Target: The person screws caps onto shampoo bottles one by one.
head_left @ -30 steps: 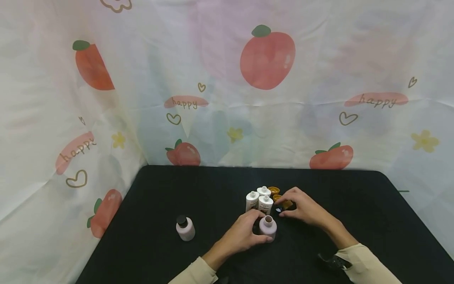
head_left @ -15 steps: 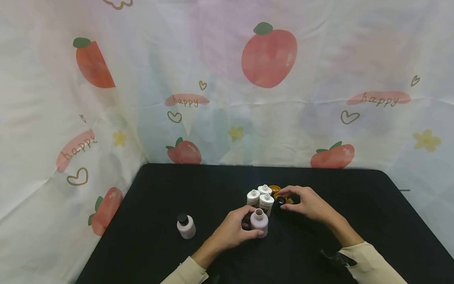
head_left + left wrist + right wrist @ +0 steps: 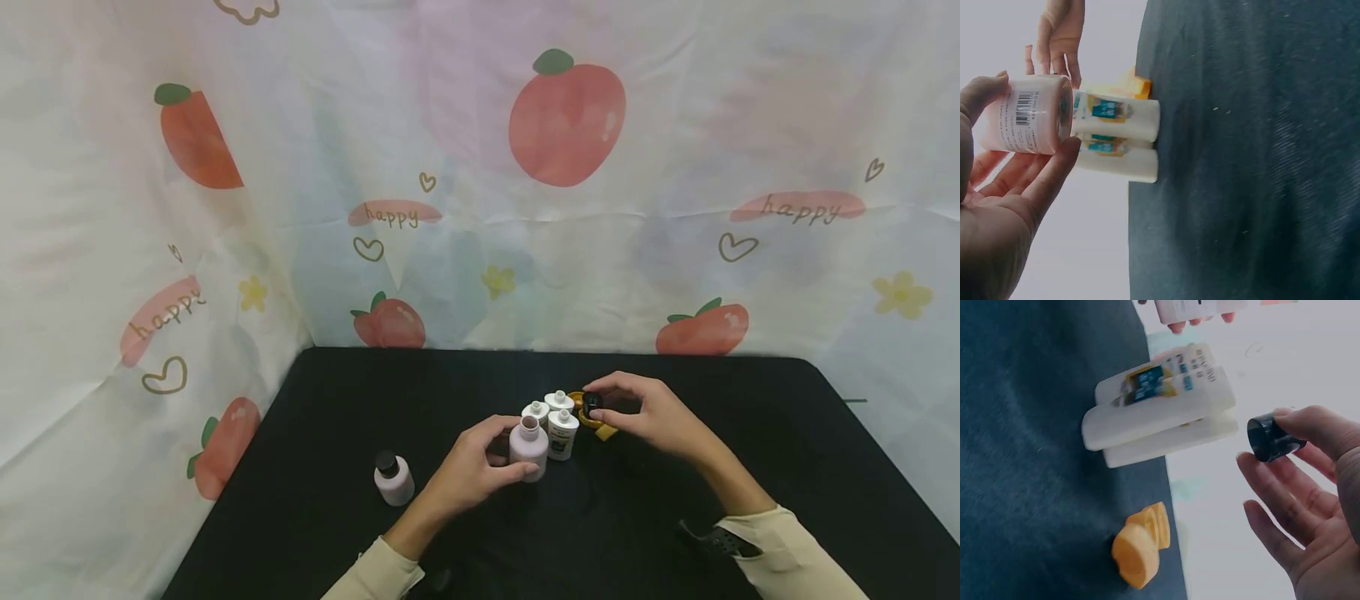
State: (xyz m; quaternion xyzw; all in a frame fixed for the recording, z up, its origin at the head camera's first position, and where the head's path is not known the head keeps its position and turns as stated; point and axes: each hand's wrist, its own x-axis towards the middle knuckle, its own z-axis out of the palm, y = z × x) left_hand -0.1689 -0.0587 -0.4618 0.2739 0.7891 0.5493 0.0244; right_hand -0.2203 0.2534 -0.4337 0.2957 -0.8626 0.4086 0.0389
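Observation:
In my left hand (image 3: pixel 474 467) I grip an uncapped pale pink bottle (image 3: pixel 529 452), lifted off the table, its open neck upward. The left wrist view shows a barcode label on that bottle (image 3: pixel 1029 115), thumb on one side and fingers on the other. My right hand (image 3: pixel 654 410) pinches a black bottle cap (image 3: pixel 1269 437) between thumb and fingers, hollow end showing in the right wrist view. Between the hands stand several white bottles (image 3: pixel 562 433) without caps. Yellow-orange caps (image 3: pixel 606 432) lie beside them, below the black cap, partly hidden by the right hand.
Off to the left on the black table (image 3: pixel 315 517) stands another pink bottle (image 3: pixel 393 481) with its black cap on. A patterned cloth curtain (image 3: pixel 480 275) hangs behind the table's far edge and along the left side.
My left hand has raised the pink bottle and moved it leftward, now in front of the left white bottle. The right hand has lifted the black cap up and away from the table.

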